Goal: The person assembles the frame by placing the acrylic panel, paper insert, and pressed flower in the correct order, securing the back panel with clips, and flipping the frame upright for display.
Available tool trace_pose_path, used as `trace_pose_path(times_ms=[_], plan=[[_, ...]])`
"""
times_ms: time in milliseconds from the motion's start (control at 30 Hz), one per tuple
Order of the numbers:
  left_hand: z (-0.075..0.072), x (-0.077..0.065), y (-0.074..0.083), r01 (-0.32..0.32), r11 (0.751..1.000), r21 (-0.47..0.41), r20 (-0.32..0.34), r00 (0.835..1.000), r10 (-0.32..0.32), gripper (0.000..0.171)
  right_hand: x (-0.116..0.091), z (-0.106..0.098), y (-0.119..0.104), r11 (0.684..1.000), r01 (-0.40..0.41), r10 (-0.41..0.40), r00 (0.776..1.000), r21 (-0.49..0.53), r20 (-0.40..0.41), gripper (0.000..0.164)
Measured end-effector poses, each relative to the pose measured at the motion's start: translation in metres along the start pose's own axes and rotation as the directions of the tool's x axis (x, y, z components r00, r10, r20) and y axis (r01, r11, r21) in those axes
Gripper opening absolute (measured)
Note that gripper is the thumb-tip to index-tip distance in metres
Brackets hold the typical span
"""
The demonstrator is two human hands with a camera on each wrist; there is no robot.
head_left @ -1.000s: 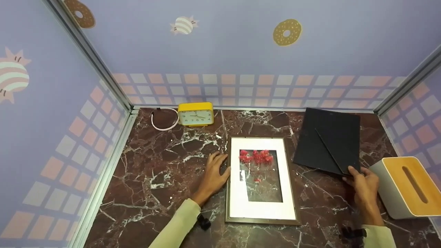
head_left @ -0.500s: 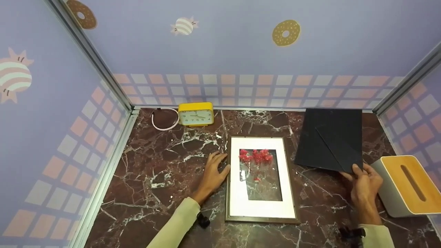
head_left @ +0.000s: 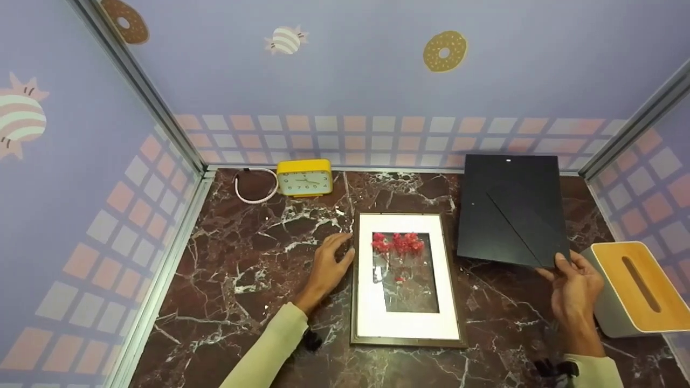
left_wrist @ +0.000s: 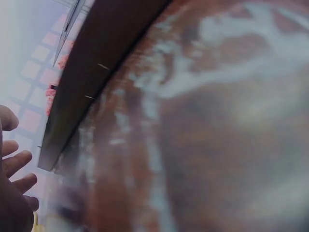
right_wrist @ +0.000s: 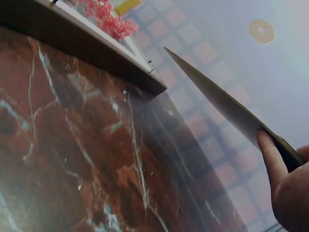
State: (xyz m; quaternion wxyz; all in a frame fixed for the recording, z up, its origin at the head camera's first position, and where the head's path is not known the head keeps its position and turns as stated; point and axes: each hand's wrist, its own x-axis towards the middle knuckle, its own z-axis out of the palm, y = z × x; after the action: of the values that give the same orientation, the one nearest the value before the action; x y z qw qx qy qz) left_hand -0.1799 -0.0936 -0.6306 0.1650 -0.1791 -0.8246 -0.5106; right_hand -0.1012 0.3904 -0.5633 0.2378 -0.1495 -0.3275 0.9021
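My right hand [head_left: 577, 285] pinches the near right corner of a black backing board [head_left: 506, 215], thumb on top and fingers beneath. A diagonal line runs across the board. In the right wrist view the board [right_wrist: 222, 99] shows edge-on, raised off the tabletop. In front of me a picture frame [head_left: 353, 302] lies flat, with a white mat [head_left: 407, 326] and red flowers [head_left: 399, 243] inside its window. My left hand [head_left: 326, 267] rests at the frame's left side, fingers relaxed and holding nothing. The left wrist view shows its fingers [left_wrist: 17, 162] beside the frame's dark side wall.
A tissue box [head_left: 641, 285] with a wooden lid stands right beside my right hand. At the back left are a yellow alarm clock [head_left: 305, 178] and a pale headband [head_left: 256, 186]. Patterned walls enclose the marble tabletop [head_left: 253, 285] at the back and sides.
The black board has turned slightly and its far edge has risen, with my right hand still pinching its corner. My left hand and the picture frame have hardly moved.
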Motion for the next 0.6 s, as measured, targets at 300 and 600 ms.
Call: trace_pose_path(times_ms=[300, 600], plan=[[-0.017, 0.014, 0.025, 0.107, 0.994, -0.005, 0.107, 0.989, -0.106, 0.034, -0.008, 0.006, 0.000, 0.998, -0.052, 0.039, 0.960, 0.042, 0.276, 0.022], [-0.028, 0.027, 0.042, 0.101, 0.994, -0.033, 0.169, 0.981, -0.094, 0.033, -0.016, 0.012, 0.008, 0.994, -0.076, 0.100, 0.906, -0.075, 0.411, 0.030]])
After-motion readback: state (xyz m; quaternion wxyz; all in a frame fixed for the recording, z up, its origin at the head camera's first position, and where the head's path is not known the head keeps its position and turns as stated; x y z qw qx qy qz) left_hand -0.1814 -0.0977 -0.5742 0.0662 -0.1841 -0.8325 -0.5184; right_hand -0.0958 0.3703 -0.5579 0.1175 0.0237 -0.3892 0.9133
